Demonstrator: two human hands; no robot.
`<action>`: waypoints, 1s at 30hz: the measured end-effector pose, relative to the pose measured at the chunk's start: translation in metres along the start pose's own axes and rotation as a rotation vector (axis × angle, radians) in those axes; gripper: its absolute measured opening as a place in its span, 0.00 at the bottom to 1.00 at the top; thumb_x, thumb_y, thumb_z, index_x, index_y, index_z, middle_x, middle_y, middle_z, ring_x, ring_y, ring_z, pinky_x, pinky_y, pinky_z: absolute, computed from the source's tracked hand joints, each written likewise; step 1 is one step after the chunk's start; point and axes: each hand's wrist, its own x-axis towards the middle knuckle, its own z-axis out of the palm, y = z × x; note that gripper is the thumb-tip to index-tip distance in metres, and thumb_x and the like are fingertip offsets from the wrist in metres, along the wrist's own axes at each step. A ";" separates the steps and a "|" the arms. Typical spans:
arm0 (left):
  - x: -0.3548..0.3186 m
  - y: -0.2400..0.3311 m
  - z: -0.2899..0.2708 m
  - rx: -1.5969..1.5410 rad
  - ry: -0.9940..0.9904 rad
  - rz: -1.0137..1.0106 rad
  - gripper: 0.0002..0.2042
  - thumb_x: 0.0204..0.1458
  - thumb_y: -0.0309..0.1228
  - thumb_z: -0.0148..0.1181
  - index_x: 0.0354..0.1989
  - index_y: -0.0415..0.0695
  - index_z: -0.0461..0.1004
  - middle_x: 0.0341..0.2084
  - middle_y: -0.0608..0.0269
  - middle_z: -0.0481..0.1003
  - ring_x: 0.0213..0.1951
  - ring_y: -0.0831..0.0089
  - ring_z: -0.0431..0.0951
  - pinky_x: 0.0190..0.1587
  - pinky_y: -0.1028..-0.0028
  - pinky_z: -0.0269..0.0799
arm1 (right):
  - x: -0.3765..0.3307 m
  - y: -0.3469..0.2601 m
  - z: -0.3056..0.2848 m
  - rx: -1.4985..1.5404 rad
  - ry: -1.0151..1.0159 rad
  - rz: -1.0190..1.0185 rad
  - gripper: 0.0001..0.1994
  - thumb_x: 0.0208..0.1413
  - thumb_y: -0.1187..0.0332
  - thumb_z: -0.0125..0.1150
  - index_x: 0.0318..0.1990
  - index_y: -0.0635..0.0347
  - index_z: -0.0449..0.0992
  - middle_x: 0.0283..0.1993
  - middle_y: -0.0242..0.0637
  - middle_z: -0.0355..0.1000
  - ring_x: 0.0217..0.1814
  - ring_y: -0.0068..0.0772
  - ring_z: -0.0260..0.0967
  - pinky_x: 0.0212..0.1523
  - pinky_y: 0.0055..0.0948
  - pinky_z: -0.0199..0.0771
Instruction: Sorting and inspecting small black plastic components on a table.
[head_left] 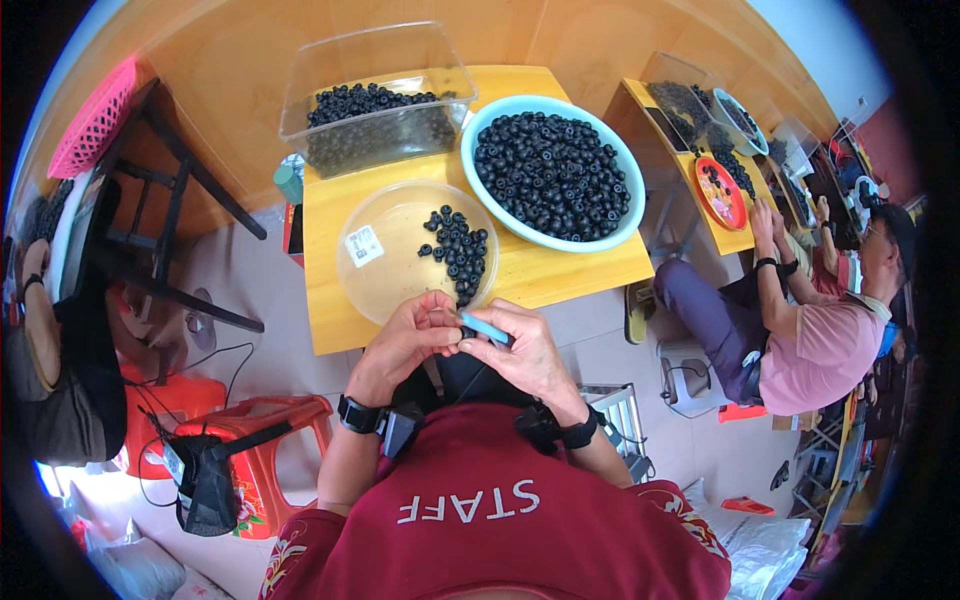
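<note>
Above the near edge of the yellow table, my two hands meet. My left hand (420, 335) is closed in a pinch on a small black ring-shaped part (467, 333), mostly covered by fingertips. My right hand (530, 355) grips a slim light-blue tool (484, 326), its tip against or close to the black part; its exact kind is hidden. Just beyond the fingers lies a round clear plastic tray (385, 285) with a white label, holding a loose group of black ring-shaped parts (462, 250) on its right side.
Behind the tray stand a light-blue basin (634, 165) heaped with black parts and a clear rectangular box (375, 50) partly filled with them. The yellow table (330, 325) carries all three. Red stools (265, 415) stand left. A co-worker (825, 350) sits right at another table.
</note>
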 end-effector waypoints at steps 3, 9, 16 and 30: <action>0.002 0.003 0.007 0.068 -0.014 -0.033 0.13 0.47 0.22 0.62 0.39 0.44 0.66 0.31 0.65 0.74 0.30 0.78 0.76 0.31 0.81 0.73 | 0.000 0.003 -0.008 -0.025 -0.044 -0.019 0.11 0.43 0.77 0.64 0.37 0.64 0.76 0.31 0.38 0.72 0.33 0.32 0.71 0.35 0.26 0.70; 0.003 0.021 0.005 0.306 0.213 0.009 0.11 0.49 0.29 0.62 0.38 0.43 0.68 0.30 0.66 0.74 0.30 0.78 0.76 0.31 0.82 0.72 | 0.032 0.035 -0.060 -0.325 0.263 0.017 0.12 0.43 0.73 0.64 0.38 0.63 0.76 0.31 0.42 0.73 0.32 0.37 0.71 0.34 0.30 0.70; 0.031 0.033 -0.045 0.653 0.381 0.169 0.07 0.48 0.25 0.59 0.35 0.41 0.71 0.28 0.67 0.73 0.28 0.80 0.75 0.29 0.82 0.71 | 0.079 0.029 -0.121 -0.678 0.560 0.004 0.15 0.44 0.73 0.62 0.43 0.60 0.75 0.31 0.47 0.74 0.31 0.45 0.73 0.34 0.35 0.71; 0.116 0.019 -0.076 1.683 0.398 0.219 0.07 0.39 0.23 0.57 0.29 0.41 0.72 0.29 0.48 0.74 0.39 0.48 0.72 0.41 0.58 0.68 | -0.002 0.060 -0.062 -0.401 0.435 0.218 0.10 0.47 0.71 0.62 0.39 0.63 0.77 0.20 0.43 0.70 0.20 0.30 0.67 0.25 0.29 0.66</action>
